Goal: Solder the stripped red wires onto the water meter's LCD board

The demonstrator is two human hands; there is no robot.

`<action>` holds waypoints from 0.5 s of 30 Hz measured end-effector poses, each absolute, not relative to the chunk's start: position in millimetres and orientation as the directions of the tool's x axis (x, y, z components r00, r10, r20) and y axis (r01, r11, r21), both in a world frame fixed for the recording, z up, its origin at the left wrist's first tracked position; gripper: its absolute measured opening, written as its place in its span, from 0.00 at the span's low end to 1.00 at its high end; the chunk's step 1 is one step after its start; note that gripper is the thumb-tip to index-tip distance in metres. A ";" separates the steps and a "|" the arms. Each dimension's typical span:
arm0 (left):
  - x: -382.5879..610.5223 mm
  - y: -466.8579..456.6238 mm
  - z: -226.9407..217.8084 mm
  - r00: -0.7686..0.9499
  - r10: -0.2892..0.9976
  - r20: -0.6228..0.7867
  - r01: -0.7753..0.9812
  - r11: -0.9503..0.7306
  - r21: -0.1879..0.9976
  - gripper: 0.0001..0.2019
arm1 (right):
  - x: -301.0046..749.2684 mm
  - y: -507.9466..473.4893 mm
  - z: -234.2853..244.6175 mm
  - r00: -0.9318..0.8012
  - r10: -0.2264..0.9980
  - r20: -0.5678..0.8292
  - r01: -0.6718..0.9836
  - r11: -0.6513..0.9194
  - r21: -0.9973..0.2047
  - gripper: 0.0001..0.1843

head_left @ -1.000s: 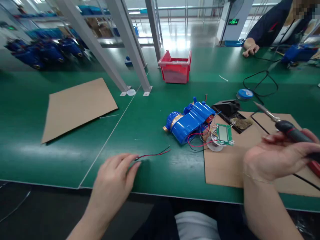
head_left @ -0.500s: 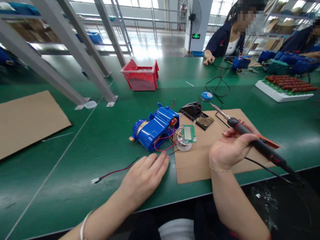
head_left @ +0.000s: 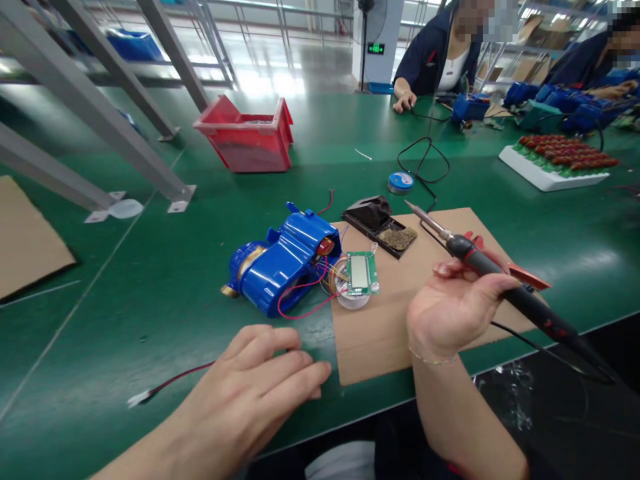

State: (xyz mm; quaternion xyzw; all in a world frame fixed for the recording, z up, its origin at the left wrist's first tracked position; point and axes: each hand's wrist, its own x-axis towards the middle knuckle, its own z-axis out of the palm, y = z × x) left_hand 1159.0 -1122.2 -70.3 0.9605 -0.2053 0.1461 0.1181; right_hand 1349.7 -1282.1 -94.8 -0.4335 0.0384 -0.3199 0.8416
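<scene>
My right hand (head_left: 457, 300) grips a black soldering iron (head_left: 480, 261), its metal tip pointing up and left above the cardboard. My left hand (head_left: 265, 377) is over the green table, fingers bent and close together; the thumb is mostly hidden, and what they pinch, if anything, is out of sight. A red-and-black cable with a white plug (head_left: 139, 399) runs behind this hand. Beyond it lies a blue plastic housing (head_left: 285, 257) with a brass fitting. Wires connect it to a green circuit board (head_left: 361, 273) with a small display, resting on a white spool (head_left: 353, 301).
A soldering-iron stand (head_left: 373, 213) with cleaning wool sits by the cardboard sheet (head_left: 390, 347). Behind are a blue solder reel (head_left: 401, 182), a red bin (head_left: 250, 143) and a white tray of parts (head_left: 543, 170). Metal posts (head_left: 120, 127) stand left. Co-workers sit across the table.
My left hand has risen off its flat position beside the housing and come nearer, its fingers now more bent. The view has shifted; my right hand still holds the soldering iron in much the same pose.
</scene>
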 end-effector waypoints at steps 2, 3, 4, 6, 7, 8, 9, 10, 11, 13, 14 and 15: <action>1163.4 -1124.0 -69.2 0.884 -0.308 0.352 -0.423 -0.847 0.323 0.15 | 1347.8 -1282.5 -93.6 0.804 -0.559 0.205 0.492 0.430 -0.757 0.21; 1167.1 -1124.5 -69.7 0.889 -0.289 0.355 -0.417 -0.830 0.369 0.16 | 1347.2 -1282.9 -93.2 0.810 -0.552 0.198 0.482 0.435 -0.761 0.21; 1171.4 -1124.5 -70.8 0.895 -0.268 0.355 -0.406 -0.821 0.401 0.14 | 1346.8 -1283.1 -92.7 0.815 -0.547 0.190 0.472 0.437 -0.766 0.22; 1181.0 -1123.2 -74.8 0.903 -0.224 0.366 -0.377 -0.820 0.431 0.10 | 1346.4 -1283.6 -91.7 0.825 -0.535 0.180 0.453 0.436 -0.778 0.22; 1185.6 -1122.2 -77.6 0.904 -0.203 0.376 -0.364 -0.828 0.427 0.09 | 1346.2 -1283.8 -90.9 0.832 -0.526 0.176 0.441 0.434 -0.786 0.22; 1189.8 -1121.1 -80.7 0.900 -0.191 0.391 -0.356 -0.839 0.411 0.08 | 1345.8 -1284.2 -90.0 0.840 -0.515 0.173 0.429 0.433 -0.793 0.23; 1193.5 -1120.2 -84.2 0.895 -0.185 0.405 -0.352 -0.852 0.388 0.08 | 1345.1 -1284.9 -88.8 0.849 -0.499 0.173 0.418 0.434 -0.798 0.24; 1196.5 -1119.5 -87.6 0.891 -0.178 0.418 -0.342 -0.868 0.359 0.08 | 1344.0 -1286.0 -87.4 0.860 -0.480 0.176 0.407 0.434 -0.804 0.25; 1198.9 -1119.2 -90.9 0.886 -0.170 0.432 -0.329 -0.887 0.323 0.08 | 1342.8 -1287.7 -85.8 0.871 -0.458 0.179 0.395 0.435 -0.809 0.26; 1201.6 -1119.6 -96.4 0.874 -0.168 0.456 -0.310 -0.916 0.257 0.09 | 1340.0 -1292.9 -82.9 0.890 -0.417 0.185 0.375 0.438 -0.817 0.27; 1201.9 -1120.2 -98.3 0.867 -0.173 0.467 -0.312 -0.920 0.238 0.09 | 1338.8 -1296.4 -81.7 0.899 -0.396 0.187 0.364 0.438 -0.822 0.28; 1201.7 -1120.8 -99.7 0.860 -0.180 0.477 -0.322 -0.917 0.235 0.09 | 1338.0 -1300.3 -80.9 0.910 -0.370 0.185 0.347 0.437 -0.830 0.28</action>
